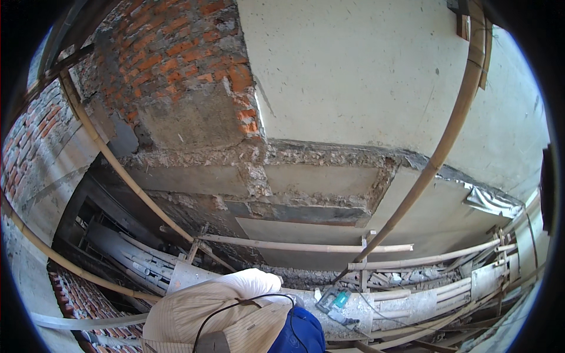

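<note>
At the near edge, just left of the middle, a person's beige striped shirt fills the view, with white cloth bunched at its far end and blue fabric to its right. A thin black cord loops over the shirt. Neither the left hand nor the right hand can be made out, so how far open they are, or whether they have hold of anything, cannot be told.

Just right of the blue fabric, a teal power tool with grey parts lies on a pale scaffold platform. It is the loose item nearest to the person's body. To the right, the walkway runs on over pale poles toward the right side.

Beyond the platform, a horizontal bamboo rail crosses the middle. A long bamboo pole slopes from the far right down toward the rail's right end, and another slanting pole stands on the left. Behind them rises a wall: exposed orange brick at the far left, smooth pale plaster at the far right, and rough, chipped concrete below both. Crumpled silvery sheeting hangs on the right.
</note>
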A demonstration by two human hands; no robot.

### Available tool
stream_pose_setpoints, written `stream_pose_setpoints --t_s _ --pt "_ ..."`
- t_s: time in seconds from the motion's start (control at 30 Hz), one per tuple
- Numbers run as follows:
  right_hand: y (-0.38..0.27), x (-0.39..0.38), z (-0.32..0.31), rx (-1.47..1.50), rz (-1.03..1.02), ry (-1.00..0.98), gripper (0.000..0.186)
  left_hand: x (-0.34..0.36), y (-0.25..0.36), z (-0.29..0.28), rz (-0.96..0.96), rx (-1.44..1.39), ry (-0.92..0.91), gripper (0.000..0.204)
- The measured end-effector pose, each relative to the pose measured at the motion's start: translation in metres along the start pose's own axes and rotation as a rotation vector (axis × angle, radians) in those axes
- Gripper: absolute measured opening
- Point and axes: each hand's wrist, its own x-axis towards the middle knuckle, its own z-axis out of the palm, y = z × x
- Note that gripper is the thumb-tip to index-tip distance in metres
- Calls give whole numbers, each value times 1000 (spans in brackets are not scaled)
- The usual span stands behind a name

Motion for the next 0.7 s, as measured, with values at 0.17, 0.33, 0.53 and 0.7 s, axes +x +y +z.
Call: stream_pose_setpoints --t_s 0.17,0.33,0.53,0.7 --pt "10 11 -16 -8 6 56 96 1 -5 -2 4 18 -6 34" --pt "21 22 -38 -29 5 108 96 5 -12 1 15 41 -12 33" --pt "33 32 -54 -51 16 142 96 14 -8 8 36 72 -29 33" --pt "40 39 -61 -71 20 164 95 13 1 13 22 104 -70 35"
